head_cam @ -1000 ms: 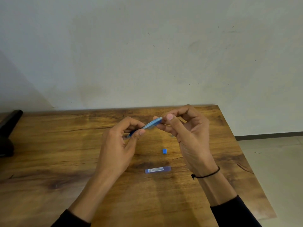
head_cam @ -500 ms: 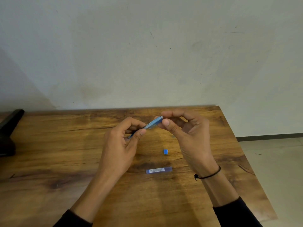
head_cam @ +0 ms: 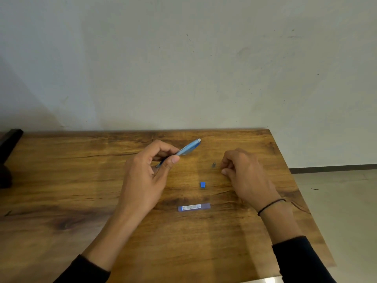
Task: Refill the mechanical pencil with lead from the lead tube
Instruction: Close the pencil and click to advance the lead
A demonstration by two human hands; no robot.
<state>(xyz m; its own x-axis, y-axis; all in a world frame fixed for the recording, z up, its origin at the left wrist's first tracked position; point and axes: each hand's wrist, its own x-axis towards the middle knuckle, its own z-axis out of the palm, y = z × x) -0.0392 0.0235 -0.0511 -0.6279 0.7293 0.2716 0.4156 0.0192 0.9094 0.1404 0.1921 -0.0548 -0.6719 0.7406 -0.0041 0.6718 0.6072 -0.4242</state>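
Note:
My left hand (head_cam: 146, 180) grips a light blue mechanical pencil (head_cam: 188, 149) above the table, its back end pointing up and to the right. A small grey piece (head_cam: 213, 165) lies on the wood just left of my right hand (head_cam: 244, 176). My right hand rests low near the table with fingers curled and nothing seen in it. The blue lead tube (head_cam: 193, 207) lies flat nearer to me, between my forearms. A small blue cap (head_cam: 202, 185) sits on the table between the tube and the pencil.
The wooden table (head_cam: 61, 201) ends at a wall at the back and drops to the floor on the right. A dark object (head_cam: 8, 150) stands at the far left edge.
My right hand has come off the pencil's back end and moved right and down to the table. A small grey piece now lies beside it. The left hand still holds the pencil.

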